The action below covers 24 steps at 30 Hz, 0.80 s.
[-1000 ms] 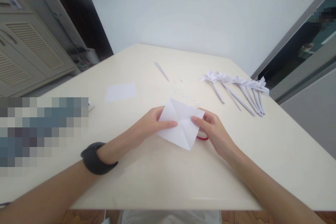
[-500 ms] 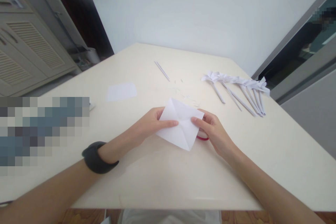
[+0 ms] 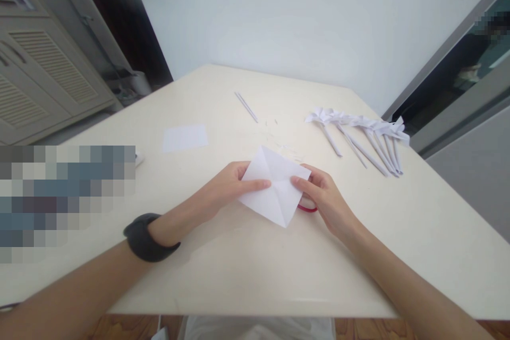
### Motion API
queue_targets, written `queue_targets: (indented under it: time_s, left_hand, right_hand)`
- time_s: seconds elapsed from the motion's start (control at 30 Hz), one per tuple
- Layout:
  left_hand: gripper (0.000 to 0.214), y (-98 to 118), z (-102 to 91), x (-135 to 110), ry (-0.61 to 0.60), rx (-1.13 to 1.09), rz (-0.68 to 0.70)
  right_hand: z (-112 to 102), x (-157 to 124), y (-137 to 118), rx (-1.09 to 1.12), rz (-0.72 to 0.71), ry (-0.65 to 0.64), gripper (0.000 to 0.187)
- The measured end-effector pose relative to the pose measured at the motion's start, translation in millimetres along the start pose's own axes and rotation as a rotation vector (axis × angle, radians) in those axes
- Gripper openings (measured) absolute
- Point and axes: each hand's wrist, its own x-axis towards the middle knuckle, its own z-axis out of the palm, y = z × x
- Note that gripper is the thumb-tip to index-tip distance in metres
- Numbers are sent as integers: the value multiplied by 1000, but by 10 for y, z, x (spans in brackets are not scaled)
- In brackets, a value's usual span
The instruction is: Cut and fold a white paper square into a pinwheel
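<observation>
A square sheet of white paper (image 3: 274, 199), marked with crossing crease lines, is held up over the table between both hands. On its left side, my left hand (image 3: 235, 186) is closed on it, thumb on top and the other fingers behind. My right hand (image 3: 322, 194) pinches the right corner, its thumb over the front. Part of a red loop (image 3: 308, 209), perhaps a scissor handle, shows beneath the paper by my right hand; the rest is hidden.
White paper flowers (image 3: 358, 122) with rolled stems lie at the right. Two thin paper sticks (image 3: 247, 107) and small paper scraps (image 3: 290, 151) are farther back on the table (image 3: 239, 271). A flat white sheet (image 3: 185, 138) lies left. A blurred-out patch (image 3: 67, 196) covers the left edge.
Almost nothing differs. Both hands keep their hold on the paper, whose lower corner has shifted very slightly.
</observation>
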Motion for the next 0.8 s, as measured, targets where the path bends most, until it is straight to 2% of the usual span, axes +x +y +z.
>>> queue_targets:
  time_s: [0.43,0.67,0.8]
  left_hand:
    - [35,-21,25,5,42,48,-16]
    - [39,13,38,-6,43,104,-71]
    - [40,78,36,-19,31,114,-94]
  right_hand:
    - [-11,20,12,-7,-11,-16,15]
    - [-6,4,25,-222,-61,6,14]
    - [12,-9,0,-258,-52,1,13]
